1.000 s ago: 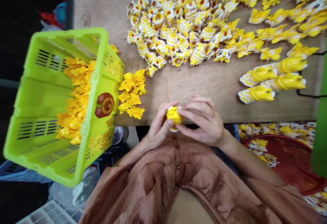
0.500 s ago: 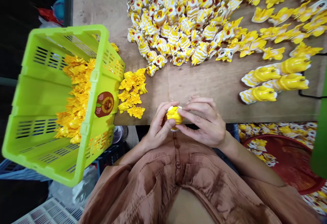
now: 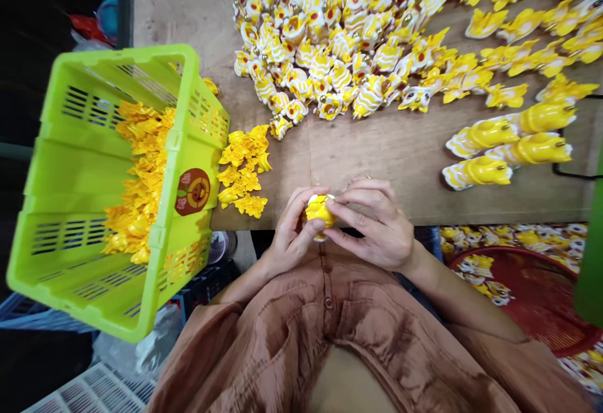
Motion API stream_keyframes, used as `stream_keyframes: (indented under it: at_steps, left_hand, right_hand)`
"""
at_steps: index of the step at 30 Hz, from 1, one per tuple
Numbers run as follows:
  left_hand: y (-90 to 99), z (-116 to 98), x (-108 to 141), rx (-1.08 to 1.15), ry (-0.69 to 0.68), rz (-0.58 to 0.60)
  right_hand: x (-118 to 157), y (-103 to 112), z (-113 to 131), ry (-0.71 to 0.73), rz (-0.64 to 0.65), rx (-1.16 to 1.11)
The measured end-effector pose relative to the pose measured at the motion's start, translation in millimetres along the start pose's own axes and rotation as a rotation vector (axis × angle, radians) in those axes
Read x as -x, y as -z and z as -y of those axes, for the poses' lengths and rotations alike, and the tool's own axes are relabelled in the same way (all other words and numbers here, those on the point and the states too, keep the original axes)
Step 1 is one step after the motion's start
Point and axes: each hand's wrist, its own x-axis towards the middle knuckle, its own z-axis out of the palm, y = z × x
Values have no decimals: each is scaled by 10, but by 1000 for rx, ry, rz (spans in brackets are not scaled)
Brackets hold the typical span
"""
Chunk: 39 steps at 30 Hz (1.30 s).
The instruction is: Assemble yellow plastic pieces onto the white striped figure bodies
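A small glossy yellow-and-white plastic toy figure [image 3: 319, 210] is held just off the table's near edge, in front of the shirt buttons. My left hand [image 3: 293, 229] is closed around its left side, thumb across the front and fingers behind. From the right, my right hand [image 3: 377, 224] presses its fingertips and thumb to the figure's top and side. What lies between those fingertips is too small to make out. Several loose yellow plastic pieces [image 3: 242, 177] lie on the table left of my hands. Right of them, several striped yellow-and-white bodies [image 3: 485, 173] lie in short rows.
A lime-green crate [image 3: 160, 212] with yellow pieces inside stands tilted at the left. Across the far side of the wooden table [image 3: 339, 155] spreads a heap of yellow-and-white figures [image 3: 325, 48]. A red basket [image 3: 537, 300] sits below the table edge at the right.
The grip of both hands on the toy figure stays nearly the same. My right hand has shifted very slightly left along with the figure.
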Motion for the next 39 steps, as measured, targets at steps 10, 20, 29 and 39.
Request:
stream_keyframes:
  at_steps: [10, 20, 29, 39]
  left_hand:
    - [-4, -40, -15, 25, -34, -11]
    - [-4, -50, -5, -105, -101, -53]
    - [-43, -46, 1, -80, -125, -38]
    - [-101, -63, 18, -11, -118, -37]
  right_hand:
    - [112, -234, -19, -362, -28, -430]
    - [113, -289, 105, -487, -40, -634]
    - [116, -252, 169, -572, -44, -642]
    - [152, -274, 158, -489, -117, -589]
